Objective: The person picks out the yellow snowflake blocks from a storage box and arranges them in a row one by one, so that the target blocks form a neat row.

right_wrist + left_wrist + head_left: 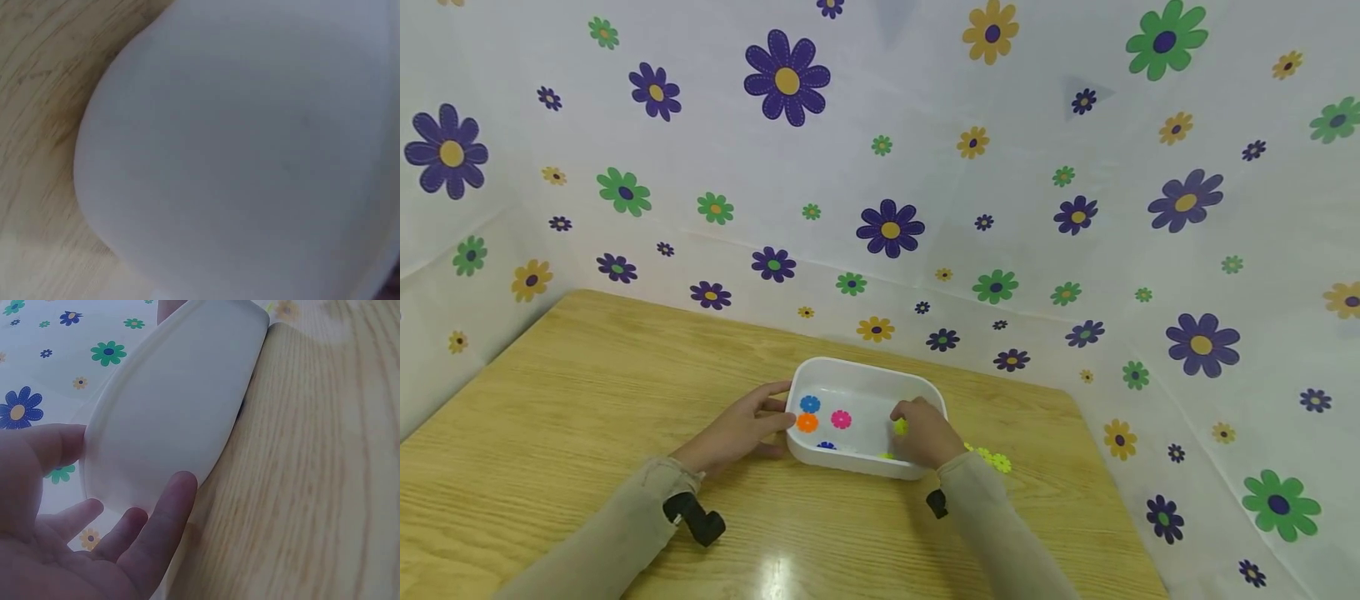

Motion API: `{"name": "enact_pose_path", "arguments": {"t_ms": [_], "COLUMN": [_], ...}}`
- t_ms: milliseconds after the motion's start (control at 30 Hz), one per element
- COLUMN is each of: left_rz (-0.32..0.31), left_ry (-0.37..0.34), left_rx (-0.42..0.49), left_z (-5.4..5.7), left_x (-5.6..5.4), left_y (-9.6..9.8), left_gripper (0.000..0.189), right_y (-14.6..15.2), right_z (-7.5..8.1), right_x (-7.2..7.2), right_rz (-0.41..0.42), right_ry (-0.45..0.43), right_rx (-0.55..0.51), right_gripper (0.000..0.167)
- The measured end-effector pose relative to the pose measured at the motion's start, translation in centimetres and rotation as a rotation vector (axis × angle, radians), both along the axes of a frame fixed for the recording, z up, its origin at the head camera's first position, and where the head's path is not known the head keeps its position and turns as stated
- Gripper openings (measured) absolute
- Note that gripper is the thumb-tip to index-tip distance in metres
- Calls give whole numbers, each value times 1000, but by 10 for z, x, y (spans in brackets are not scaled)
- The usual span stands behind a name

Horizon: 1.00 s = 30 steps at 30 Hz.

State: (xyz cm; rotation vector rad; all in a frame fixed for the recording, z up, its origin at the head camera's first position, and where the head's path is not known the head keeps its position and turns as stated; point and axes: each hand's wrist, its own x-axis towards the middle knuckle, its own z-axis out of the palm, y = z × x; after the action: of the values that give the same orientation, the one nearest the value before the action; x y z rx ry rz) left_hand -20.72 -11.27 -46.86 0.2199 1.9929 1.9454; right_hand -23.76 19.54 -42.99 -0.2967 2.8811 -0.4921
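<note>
Two bare hands worked at a white tray [850, 463] on the wooden table [662, 375], as the head view showed. The left hand [745, 429] rested at one end, its fingers spread, apparently to steady it. The right hand [928, 433] reached inside with curled fingers; a yellow piece [900, 427] showed at their tips, though I couldn't tell whether it was pinched. Blue [810, 404], orange [807, 422] and pink [841, 419] pieces lay nearer the left end, while yellow pieces [1002, 462] sat on the table just beyond the right end, probably kept apart by colour. In the left wrist view, the thumb met the rim and loosely extended fingers touched the outer wall, bracing rather than gripping. The right wrist view showed the tray's outside, its fingers hidden.
</note>
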Motion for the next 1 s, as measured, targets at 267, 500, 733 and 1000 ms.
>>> {"name": "enact_pose_path", "arguments": {"t_ms": [267, 500, 733, 1000], "left_rz": [9, 18, 8, 4], "left_ry": [-20, -22, -7, -2], "left_rx": [-4, -13, -17, -10], "left_z": [-1, 0, 2, 0], "left_x": [-1, -1, 0, -1], "left_y": [1, -1, -1, -2], "left_gripper": [66, 65, 64, 66], "right_y": [-1, -3, -7, -10], "right_z": [-1, -8, -8, -6], "right_x": [-2, -9, -9, -9], "right_rz": [34, 51, 43, 14], "right_ry": [-41, -8, 1, 0], "right_rx": [-101, -74, -22, 1], "right_gripper": [25, 32, 25, 29]}}
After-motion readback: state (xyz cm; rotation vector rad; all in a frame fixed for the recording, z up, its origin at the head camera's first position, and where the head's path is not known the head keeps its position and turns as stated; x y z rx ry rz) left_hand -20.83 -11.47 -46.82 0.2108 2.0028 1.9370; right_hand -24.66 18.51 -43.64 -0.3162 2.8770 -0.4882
